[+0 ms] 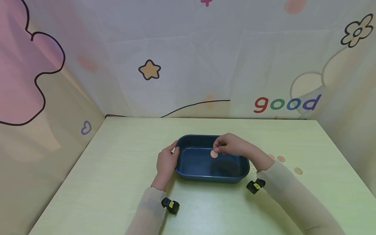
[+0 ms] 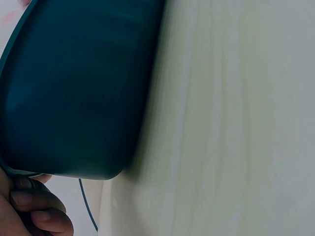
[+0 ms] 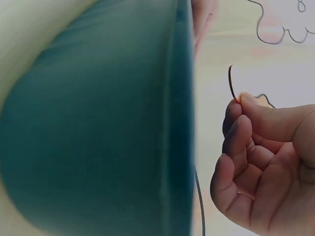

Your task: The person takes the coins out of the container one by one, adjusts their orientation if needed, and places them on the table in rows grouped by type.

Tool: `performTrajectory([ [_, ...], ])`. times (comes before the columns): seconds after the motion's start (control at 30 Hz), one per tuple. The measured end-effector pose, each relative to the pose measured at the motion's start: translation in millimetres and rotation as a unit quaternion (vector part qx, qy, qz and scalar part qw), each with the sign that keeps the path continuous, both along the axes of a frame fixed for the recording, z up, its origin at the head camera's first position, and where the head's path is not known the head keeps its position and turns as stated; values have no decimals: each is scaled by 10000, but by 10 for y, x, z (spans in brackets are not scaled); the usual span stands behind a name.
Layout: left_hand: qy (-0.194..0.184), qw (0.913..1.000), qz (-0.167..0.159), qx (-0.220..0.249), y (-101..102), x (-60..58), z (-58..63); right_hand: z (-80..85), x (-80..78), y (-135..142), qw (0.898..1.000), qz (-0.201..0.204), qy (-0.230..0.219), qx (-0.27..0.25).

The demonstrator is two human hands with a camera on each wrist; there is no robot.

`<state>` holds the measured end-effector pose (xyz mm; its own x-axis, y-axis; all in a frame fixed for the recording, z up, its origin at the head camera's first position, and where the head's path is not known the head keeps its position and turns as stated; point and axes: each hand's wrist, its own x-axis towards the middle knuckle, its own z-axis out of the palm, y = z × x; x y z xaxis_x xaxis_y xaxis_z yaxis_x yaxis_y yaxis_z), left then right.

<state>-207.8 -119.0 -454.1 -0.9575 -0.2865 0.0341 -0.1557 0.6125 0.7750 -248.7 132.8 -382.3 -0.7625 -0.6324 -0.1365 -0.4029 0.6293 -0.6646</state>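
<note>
A dark blue rectangular basin (image 1: pixel 199 179) with rounded corners stands on the table. My left hand (image 1: pixel 167 163) grips its left end, thumb at the rim and the other fingers along the outside; in the left wrist view the curled fingers (image 2: pixel 47 211) show beside the basin's end. Over the inside of the basin, my right hand (image 1: pixel 232 145) pinches a copper-coloured coin (image 1: pixel 214 154) between thumb and forefinger. The right wrist view has this coin (image 3: pixel 230 81) edge-on, above the level of the rim, with the remaining fingers loosely curled.
Several more coins lie on the table right of the basin: a copper one (image 1: pixel 281 158), a pale gold one (image 1: pixel 298 171), a silvery one (image 1: pixel 253 170) by the basin's corner, and another partly behind the right forearm. A printed cloth (image 1: pixel 191 75) hangs behind the table.
</note>
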Motion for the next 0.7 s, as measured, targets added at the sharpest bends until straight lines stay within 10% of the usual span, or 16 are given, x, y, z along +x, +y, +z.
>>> performTrajectory([
  [0.7, 54, 10000, -17, 16, -6, 11, 2, -112, 231, 705, 9894, -1366, 231, -440],
])
